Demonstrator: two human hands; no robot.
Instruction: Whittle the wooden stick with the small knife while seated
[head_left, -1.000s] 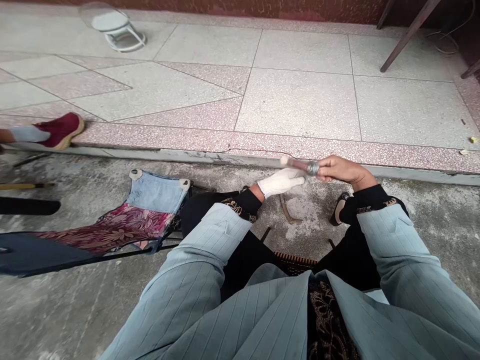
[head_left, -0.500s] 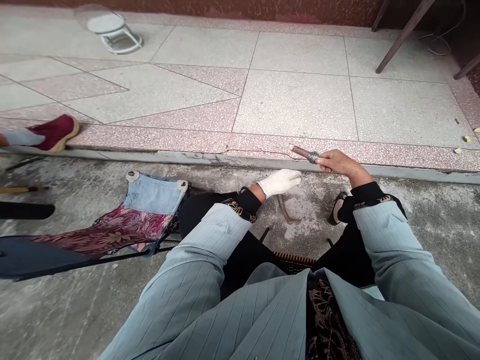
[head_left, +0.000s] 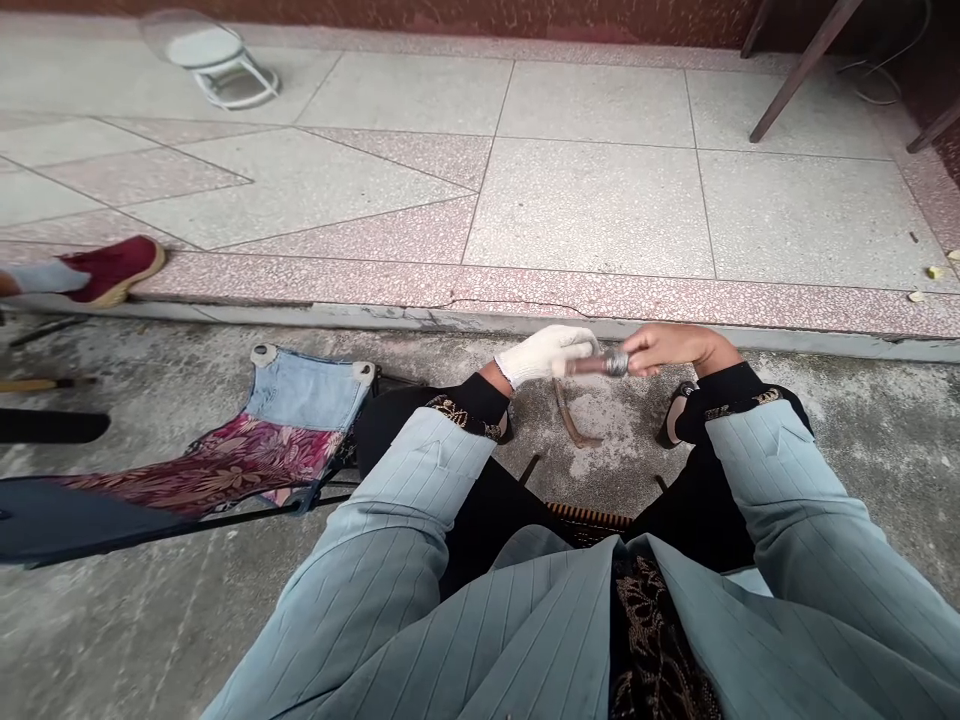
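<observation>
My right hand (head_left: 667,348) is bare and closed around one end of a short brown stick (head_left: 592,366) that has grey thread or wire wound round it. My left hand (head_left: 544,354), in a white knit glove, is closed at the stick's other end, so both hands meet over my knees. The stick lies roughly level between them. Below the hands a bent rusty metal piece (head_left: 570,420) lies on the rough concrete ground.
A folding stool with a denim and floral cloth seat (head_left: 255,450) stands at my left. Another person's foot in a red shoe (head_left: 105,268) rests on the tiled step edge. A white stand (head_left: 217,60) and dark furniture legs (head_left: 795,70) stand far off on the tiles.
My right hand brought the stick down and left from its raised position, and my gloved left hand rose to meet it. One second ago the hands were likewise together.
</observation>
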